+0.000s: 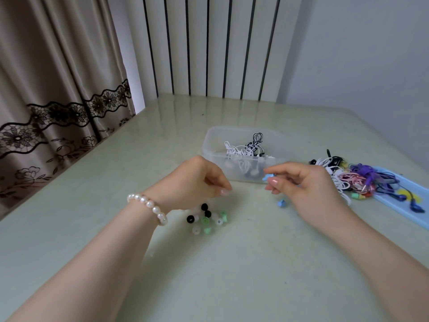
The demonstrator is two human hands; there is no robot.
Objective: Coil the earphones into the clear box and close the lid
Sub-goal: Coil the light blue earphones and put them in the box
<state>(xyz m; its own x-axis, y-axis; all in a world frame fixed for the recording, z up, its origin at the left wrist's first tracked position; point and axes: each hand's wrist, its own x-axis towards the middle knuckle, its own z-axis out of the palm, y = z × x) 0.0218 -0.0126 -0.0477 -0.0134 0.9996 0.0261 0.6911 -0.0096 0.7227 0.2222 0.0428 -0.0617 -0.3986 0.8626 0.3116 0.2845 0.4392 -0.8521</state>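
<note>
While my right hand (308,184) pinches a small blue tip (269,177), my left hand (199,182) hangs loosely curled, holding nothing. Some earphones (246,147) lie in the clear box (213,145) on the bench (232,275); more (348,180) sit beside it, right.

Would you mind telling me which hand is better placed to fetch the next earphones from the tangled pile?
The right hand. It hovers beside the tangled pile, right of the clear box, though it pinches a small blue piece. The left hand is over the loose ear tips, farther away.
</note>
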